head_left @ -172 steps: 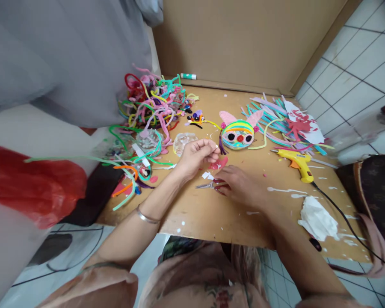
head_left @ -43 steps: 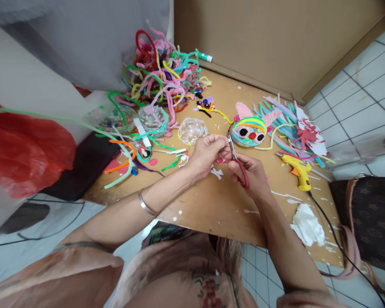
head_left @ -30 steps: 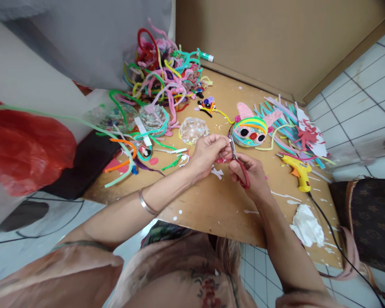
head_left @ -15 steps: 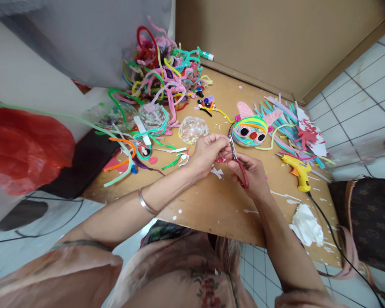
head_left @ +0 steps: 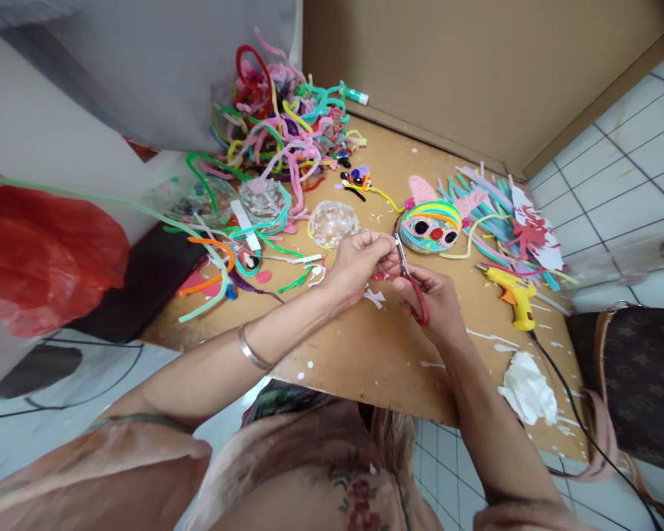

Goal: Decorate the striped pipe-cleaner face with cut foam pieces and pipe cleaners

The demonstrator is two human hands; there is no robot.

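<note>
My right hand [head_left: 434, 301] grips small red-handled scissors [head_left: 411, 279], blades pointing up toward my left hand. My left hand [head_left: 358, 262] is pinched shut on a tiny piece held at the blades; I cannot make out what it is. Both hands hover over a brown cardboard board [head_left: 365, 346]. Just beyond them lies a round striped craft face [head_left: 430, 226] with pink ears, black eyes and a red nose. White and pink paper scraps [head_left: 374, 296] lie under my hands.
A tangle of coloured pipe cleaners [head_left: 279, 140] fills the back left. Clear plastic domes [head_left: 333, 222] sit beside it. A yellow glue gun [head_left: 510, 293] with its cord, paper strips [head_left: 498, 214], a crumpled tissue [head_left: 528, 387] and a brown bag [head_left: 636, 376] are at right. A glue stick [head_left: 357, 96] lies by the cardboard wall.
Since 5.7 s ago my right hand has lifted the scissors off the board and brought them to the piece in my left hand. Over the last second the hands barely move.
</note>
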